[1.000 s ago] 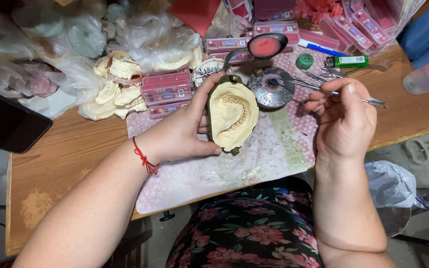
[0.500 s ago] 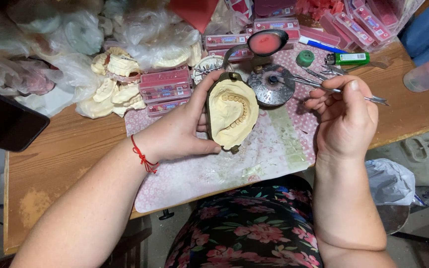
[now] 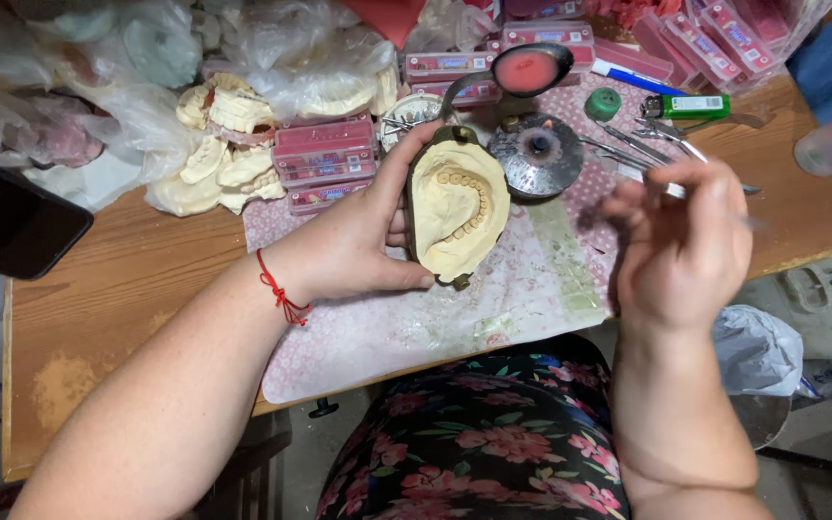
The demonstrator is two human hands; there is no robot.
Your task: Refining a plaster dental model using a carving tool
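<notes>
Left hand (image 3: 358, 241) grips plaster mould (image 3: 455, 207) steady; keep it level. Right hand (image 3: 686, 241) blurred, seemingly pinching thin tool.

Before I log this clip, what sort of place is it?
Most likely a small dental lab bench. The left hand holds a plaster jaw cast with teeth set in it, more casts are piled on the wooden table, and a small lit burner stands nearby.
</notes>
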